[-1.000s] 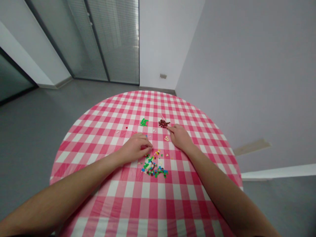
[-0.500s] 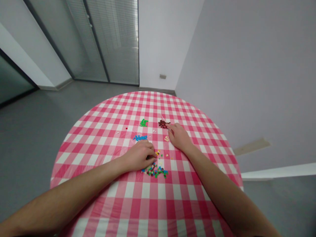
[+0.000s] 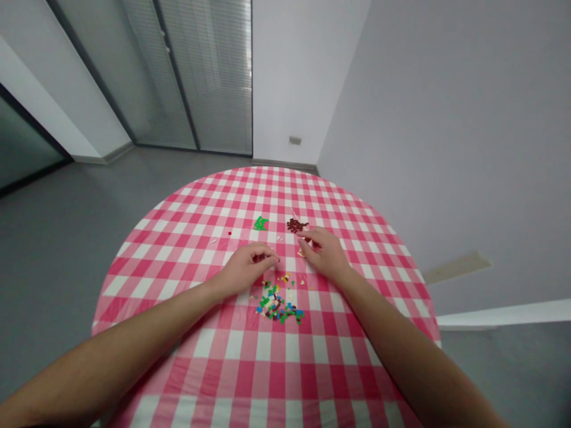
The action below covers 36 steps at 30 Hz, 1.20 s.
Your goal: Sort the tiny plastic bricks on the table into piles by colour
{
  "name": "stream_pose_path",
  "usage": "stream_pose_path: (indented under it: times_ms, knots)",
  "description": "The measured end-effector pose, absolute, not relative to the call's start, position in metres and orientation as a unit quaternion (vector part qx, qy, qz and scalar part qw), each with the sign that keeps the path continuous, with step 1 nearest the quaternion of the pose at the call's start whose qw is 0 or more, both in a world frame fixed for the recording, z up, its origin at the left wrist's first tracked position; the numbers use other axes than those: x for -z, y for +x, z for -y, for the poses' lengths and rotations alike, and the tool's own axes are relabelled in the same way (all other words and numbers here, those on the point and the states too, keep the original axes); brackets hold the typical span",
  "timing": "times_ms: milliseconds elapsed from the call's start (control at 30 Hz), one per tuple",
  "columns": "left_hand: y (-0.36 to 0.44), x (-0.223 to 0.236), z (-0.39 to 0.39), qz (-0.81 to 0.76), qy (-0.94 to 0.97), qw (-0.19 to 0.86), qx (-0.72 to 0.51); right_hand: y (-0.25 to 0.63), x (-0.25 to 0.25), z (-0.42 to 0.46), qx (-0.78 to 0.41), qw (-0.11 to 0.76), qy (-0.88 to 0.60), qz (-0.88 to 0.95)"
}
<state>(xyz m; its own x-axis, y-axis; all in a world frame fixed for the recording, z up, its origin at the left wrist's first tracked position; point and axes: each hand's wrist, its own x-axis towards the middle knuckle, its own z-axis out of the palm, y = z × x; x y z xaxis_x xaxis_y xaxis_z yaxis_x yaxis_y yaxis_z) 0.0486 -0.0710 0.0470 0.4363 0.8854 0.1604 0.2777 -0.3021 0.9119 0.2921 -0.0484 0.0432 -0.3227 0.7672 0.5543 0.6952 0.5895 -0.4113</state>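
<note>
Clock centred on the mixed pile, 12 pointing away from the wearer; that pile is green, blue, white and dark brown bits, scattered loose on the pink-and-white checked tablecloth, a few yellow pieces at its 12 edge; left hand at 11, thumb and index together on a tiny dark piece, too small to read its shape; right hand at 1, thumb and index apart, nothing visible between them, index tip just beside the near edge of the brown pile; brown pile sits a touch past 12, green pile a touch before 12, well apart from each other; cream pieces just beside the right thumb, partly hidden by that hand; lone red piece out at 11, left of the green pile
</note>
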Motion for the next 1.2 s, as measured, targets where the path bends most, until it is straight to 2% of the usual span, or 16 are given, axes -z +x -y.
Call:
stream_pose_path:
  times_ms: [133, 300, 600, 733, 900, 1000, 1200]
  knots:
    - [0.049, -0.047, 0.069, -0.389, 0.672, 0.498, -0.387, 0.274, -0.052, 0.068, -0.077, 0.403, -0.371, 0.833]
    - [0.050, -0.050, 0.071, -0.370, 0.658, 0.529, -0.388, 0.260, -0.052, 0.080, -0.067, 0.416, -0.319, 0.849]
    - [0.050, -0.048, 0.072, -0.409, 0.693, 0.455, -0.382, 0.260, -0.044, 0.078, -0.029, 0.408, -0.314, 0.857]
    - [0.049, -0.048, 0.072, -0.432, 0.692, 0.421, -0.397, 0.279, -0.044, 0.061, -0.035, 0.360, -0.427, 0.829]
    - [0.047, -0.050, 0.071, -0.432, 0.709, 0.395, -0.393, 0.307, -0.041, 0.033, -0.065, 0.224, -0.603, 0.763]
    - [0.046, -0.049, 0.071, -0.439, 0.713, 0.388, -0.386, 0.310, -0.038, 0.027, -0.072, 0.181, -0.635, 0.748]
    - [0.045, -0.050, 0.071, -0.439, 0.709, 0.402, -0.378, 0.313, -0.036, 0.026, -0.066, 0.161, -0.626, 0.760]
